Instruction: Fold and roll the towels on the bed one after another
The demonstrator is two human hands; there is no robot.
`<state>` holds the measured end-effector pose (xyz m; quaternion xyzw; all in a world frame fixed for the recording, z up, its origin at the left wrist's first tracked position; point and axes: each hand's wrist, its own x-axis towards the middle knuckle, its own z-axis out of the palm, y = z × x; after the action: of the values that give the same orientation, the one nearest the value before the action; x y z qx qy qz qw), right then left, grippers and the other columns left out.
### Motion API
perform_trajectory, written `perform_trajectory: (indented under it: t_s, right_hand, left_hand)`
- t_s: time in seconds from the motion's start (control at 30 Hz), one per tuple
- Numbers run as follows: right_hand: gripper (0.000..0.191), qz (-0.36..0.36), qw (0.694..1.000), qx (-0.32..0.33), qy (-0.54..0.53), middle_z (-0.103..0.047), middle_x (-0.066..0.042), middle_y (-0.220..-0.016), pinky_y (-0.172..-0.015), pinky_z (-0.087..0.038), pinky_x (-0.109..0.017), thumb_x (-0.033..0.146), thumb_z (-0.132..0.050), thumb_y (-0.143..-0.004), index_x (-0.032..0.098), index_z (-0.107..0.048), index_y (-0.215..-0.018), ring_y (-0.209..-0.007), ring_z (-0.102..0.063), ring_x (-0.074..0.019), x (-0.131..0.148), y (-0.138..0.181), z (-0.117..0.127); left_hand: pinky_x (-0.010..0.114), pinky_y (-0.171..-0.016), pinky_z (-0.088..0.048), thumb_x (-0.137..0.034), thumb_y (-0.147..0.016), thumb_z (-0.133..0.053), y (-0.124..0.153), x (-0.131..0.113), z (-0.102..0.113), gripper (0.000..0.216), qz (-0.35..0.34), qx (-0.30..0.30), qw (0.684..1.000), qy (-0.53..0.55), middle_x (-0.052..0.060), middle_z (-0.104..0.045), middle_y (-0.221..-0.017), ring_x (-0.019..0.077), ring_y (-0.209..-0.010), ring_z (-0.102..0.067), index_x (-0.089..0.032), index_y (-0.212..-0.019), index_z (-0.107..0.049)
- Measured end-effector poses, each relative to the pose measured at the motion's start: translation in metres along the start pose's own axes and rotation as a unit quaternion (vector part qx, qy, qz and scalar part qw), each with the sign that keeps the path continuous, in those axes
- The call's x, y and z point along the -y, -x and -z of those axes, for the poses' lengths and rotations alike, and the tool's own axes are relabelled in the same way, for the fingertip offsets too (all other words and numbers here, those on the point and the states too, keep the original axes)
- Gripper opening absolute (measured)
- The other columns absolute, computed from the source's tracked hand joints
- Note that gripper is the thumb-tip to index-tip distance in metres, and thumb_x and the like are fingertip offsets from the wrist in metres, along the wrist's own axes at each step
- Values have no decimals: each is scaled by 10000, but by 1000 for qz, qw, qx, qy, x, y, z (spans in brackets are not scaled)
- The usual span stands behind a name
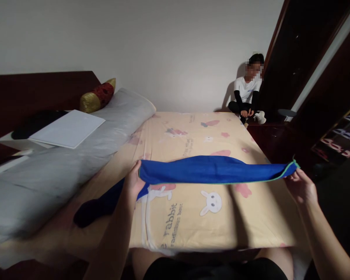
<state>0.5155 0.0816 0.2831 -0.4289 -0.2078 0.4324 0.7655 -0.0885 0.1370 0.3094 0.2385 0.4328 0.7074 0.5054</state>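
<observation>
Where a grey quilt [61, 167] spreads out, well to the left of the left hand [132, 182] and its fingers, a white board [70, 127] lies across it, with a red and gold cushion [98, 97] farther back. Just left of those fingers, and lower, a dark blue cloth [96, 208] rests on the bed, partly hidden by the forearm [113, 233]. The left fingers pinch one end of a bright blue cloth [198, 171], stretched between both hands above a patterned sheet [192, 229]. How far along: this cloth is lifted and drawn out straight, seemingly doubled lengthwise, but not set down; the dark piece lies unheld. Whether the two join, I cannot tell. Beyond the cloth, toward the right fingers, sits a person [247, 91]. The right hand [303, 187] grasps the green-edged other end; past its fingers are shoes [336, 147].
</observation>
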Motion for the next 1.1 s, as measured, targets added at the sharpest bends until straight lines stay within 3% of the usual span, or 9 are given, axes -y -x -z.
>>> perform_trajectory:
  t_s: [0.1, 0.23, 0.37, 0.53, 0.63, 0.73, 0.83, 0.97, 1.1]
  right_hand:
    - [107, -77, 996, -8, 54, -599, 28, -658, -588, -522, -256, 303, -686, -703, 240, -606, -737, -611, -586, -141, -46, 9, 35]
    - [156, -191, 971, -64, 129, -562, 23, -609, -602, -545, -274, 292, -684, -651, 236, -542, -683, -591, -598, -160, -111, 32, 79]
    - [149, -253, 944, -92, 190, -590, -17, -638, -630, -564, -327, 307, -664, -647, 227, -543, -682, -584, -623, -194, -151, 53, 108]
    - [259, -277, 919, -115, 256, -645, -72, -682, -668, -563, -379, 472, -617, -689, 223, -549, -677, -694, -691, -266, -153, 56, 129]
    - [392, -265, 903, -133, 312, -671, -69, -681, -605, -543, -397, 545, -704, -616, 212, -600, -797, -651, -686, -288, -146, 54, 132]
    - [584, -215, 860, -132, 443, -680, -51, -665, -608, -529, -420, 562, -786, -520, 208, -617, -953, -577, -662, -289, -147, 55, 128]
    - [684, -130, 809, -92, 565, -661, -26, -614, -659, -517, -435, 599, -757, -518, 211, -610, -1061, -601, -661, -304, -156, 56, 121]
    - [492, -86, 842, -22, 532, -621, 0, -539, -645, -500, -392, 484, -739, -499, 245, -668, -924, -663, -655, -311, -165, 55, 115]
    - [317, -104, 863, -13, 495, -645, -38, -578, -574, -475, -346, 463, -713, -475, 220, -644, -666, -600, -616, -258, -156, 53, 122]
  left_hand:
    - [276, -844, -529, -275, -732, -748, 11, 43, 35, 226, 55, -40, 993, -101, 10, -732, -875, 213, -991, -668, -196, -910, -634]
    - [266, -775, -529, -251, -663, -774, 30, 100, 75, 192, 130, -81, 967, -204, 6, -695, -729, 216, -887, -681, -205, -732, -601]
    - [274, -643, -511, -285, -624, -796, 48, 132, 101, 239, 181, -85, 946, -256, -8, -633, -609, 211, -733, -683, -211, -726, -593]
    - [285, -589, -481, -418, -540, -851, 55, 134, 123, 417, 236, -58, 912, -331, -22, -644, -640, 206, -645, -663, -216, -805, -600]
    - [298, -602, -480, -457, -440, -894, 58, 127, 130, 547, 263, -27, 889, -374, -34, -632, -631, 187, -588, -632, -205, -832, -608]
    - [306, -620, -477, -437, -372, -916, 64, 123, 134, 604, 283, -10, 867, -410, -53, -586, -578, 166, -550, -594, -193, -830, -606]
    - [318, -639, -471, -402, -335, -917, 71, 124, 137, 637, 298, -5, 850, -435, -47, -584, -578, 190, -585, -618, -192, -844, -597]
    - [309, -587, -424, -368, -300, -905, 72, 123, 144, 635, 317, 10, 830, -459, 2, -640, -627, 232, -604, -648, -190, -825, -596]
    - [270, -516, -353, -390, -312, -900, 67, 115, 157, 585, 318, 30, 824, -469, 9, -626, -588, 213, -572, -617, -192, -783, -615]
